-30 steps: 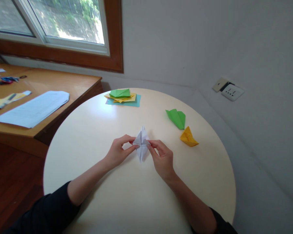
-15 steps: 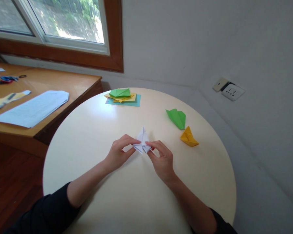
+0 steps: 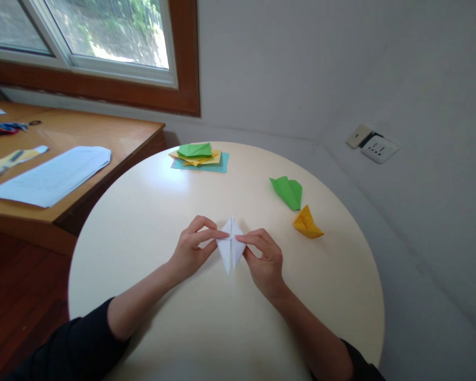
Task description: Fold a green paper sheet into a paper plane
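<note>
- Nearest me, low in the frame, two dark sleeves come in from the bottom corners, forearms bare and angling up toward the centre.
- My left hand [image 3: 190,250] sits just left of centre: fingers curled, index finger and thumb drawn together, pinching the left edge of the white folded paper [image 3: 230,250].
- My right hand [image 3: 265,259] mirrors it just right of centre, fingers bent, thumb and index finger closed on the paper's right edge.
- The white folded paper lies between the two hands at the middle of the frame, a narrow diamond shape with a crease down its length, one point aimed at me, the other away. I cannot tell whether it rests flat on the top or is lifted slightly.
- All this is on the round cream table [image 3: 150,211].
- Further up and right, a yellow folded piece [image 3: 307,223] lies well apart from my right hand, with a green folded piece [image 3: 287,191] just beyond it.
- At the table's far edge, upper centre, a stack of coloured sheets [image 3: 199,156]: green on yellow on teal.
- Upper left, a wooden desk [image 3: 103,132] carries a white sheet [image 3: 51,174].
- Top left, a window [image 3: 103,32]; far right, a wall socket [image 3: 375,145].
</note>
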A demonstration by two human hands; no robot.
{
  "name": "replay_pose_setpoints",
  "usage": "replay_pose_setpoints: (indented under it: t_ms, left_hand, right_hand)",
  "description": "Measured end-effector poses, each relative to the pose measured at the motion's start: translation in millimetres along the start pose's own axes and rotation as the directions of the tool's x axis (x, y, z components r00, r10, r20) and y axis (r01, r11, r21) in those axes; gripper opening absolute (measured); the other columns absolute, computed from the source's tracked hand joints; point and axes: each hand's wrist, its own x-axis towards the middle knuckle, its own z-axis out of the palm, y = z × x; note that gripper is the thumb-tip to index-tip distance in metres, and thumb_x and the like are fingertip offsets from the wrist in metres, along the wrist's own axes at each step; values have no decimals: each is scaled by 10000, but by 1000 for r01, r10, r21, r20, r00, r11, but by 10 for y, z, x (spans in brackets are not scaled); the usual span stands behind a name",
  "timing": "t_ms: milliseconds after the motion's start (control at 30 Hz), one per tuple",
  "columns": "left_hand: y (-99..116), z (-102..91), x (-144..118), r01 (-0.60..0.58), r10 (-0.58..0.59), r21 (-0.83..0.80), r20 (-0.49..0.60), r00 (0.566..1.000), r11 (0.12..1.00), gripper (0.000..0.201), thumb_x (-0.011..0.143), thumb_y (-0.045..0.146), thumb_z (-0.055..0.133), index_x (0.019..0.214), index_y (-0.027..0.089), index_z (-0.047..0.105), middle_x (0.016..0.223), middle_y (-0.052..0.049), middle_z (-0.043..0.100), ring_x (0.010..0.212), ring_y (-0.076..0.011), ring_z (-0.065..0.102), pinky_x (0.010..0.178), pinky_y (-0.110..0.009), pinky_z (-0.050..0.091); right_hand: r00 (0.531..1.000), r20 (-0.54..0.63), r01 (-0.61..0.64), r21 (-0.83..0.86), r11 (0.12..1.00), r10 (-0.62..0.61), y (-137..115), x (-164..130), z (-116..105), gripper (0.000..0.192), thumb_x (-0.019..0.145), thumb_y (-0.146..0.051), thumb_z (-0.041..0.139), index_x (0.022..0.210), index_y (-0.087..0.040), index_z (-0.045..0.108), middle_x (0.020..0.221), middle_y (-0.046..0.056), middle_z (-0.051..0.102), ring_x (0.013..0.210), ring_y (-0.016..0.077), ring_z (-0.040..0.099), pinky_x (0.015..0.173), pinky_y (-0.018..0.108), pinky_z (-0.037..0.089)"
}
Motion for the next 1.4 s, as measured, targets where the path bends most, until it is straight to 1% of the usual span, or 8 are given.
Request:
replay_pose_setpoints:
  t_ms: [200,400,500,667,767,933,1167,1400]
  left_hand:
    - [1,-1,-13,11,-11,1,8,1000,1000,188,753,69,613,838,218,690,790,-20,530,739,-111,555,638,-217,469]
    - [-6,-7,-5,15,-15,8,9,1000,1000,168,761,95,613,846,219,688,791,-24,553,750,-119,563,647,-226,473]
    - [-4,-5,1,34,-34,-5,9,999,999,161,767,113,609,859,221,686,797,-25,563,747,-119,566,652,-229,474]
    - [5,17,8,125,-124,-72,18,992,990,106,759,148,628,837,200,677,792,-26,572,730,-115,569,655,-229,476]
    - [2,28,12,210,-210,-130,13,978,969,38,732,178,663,769,185,667,778,-31,581,729,-126,571,659,-242,478]
    - [-10,34,12,308,-307,-213,42,951,927,33,722,211,675,732,181,665,766,-37,587,737,-141,569,678,-264,470]
    - [-8,44,12,380,-369,-252,88,925,890,96,723,258,675,685,173,656,746,-37,580,724,-143,559,685,-273,451]
    - [-12,53,-3,414,-398,-252,114,910,874,145,726,287,673,649,168,639,702,-25,553,689,-134,545,651,-264,432]
  right_hand:
    - [998,-55,23,-73,997,-27,15,-12,5,277,721,-32,623,814,-284,691,824,1,529,741,127,545,636,265,460]
    - [999,-31,29,-79,996,-32,13,1,4,258,733,-66,631,851,-291,681,843,7,540,752,134,555,629,272,465]
    - [1000,-11,24,-65,998,-25,5,10,-1,248,736,-87,643,883,-284,676,833,9,550,771,140,561,664,283,472]
    - [999,-2,-37,-31,999,37,18,5,8,153,752,-134,645,848,-251,668,806,14,565,776,148,563,694,296,475]
    - [994,-14,-106,12,994,106,49,-8,26,82,749,-162,649,794,-230,650,800,17,565,773,152,560,695,298,475]
    - [982,13,-189,38,981,189,66,-12,39,28,761,-195,628,745,-213,614,814,25,558,803,160,555,692,295,463]
    - [971,60,-230,3,973,229,38,-4,37,70,791,-230,581,730,-197,589,821,34,550,804,160,549,679,286,453]
    - [966,107,-233,-37,972,236,27,-1,28,99,808,-237,549,722,-192,565,823,40,548,784,154,540,669,284,445]
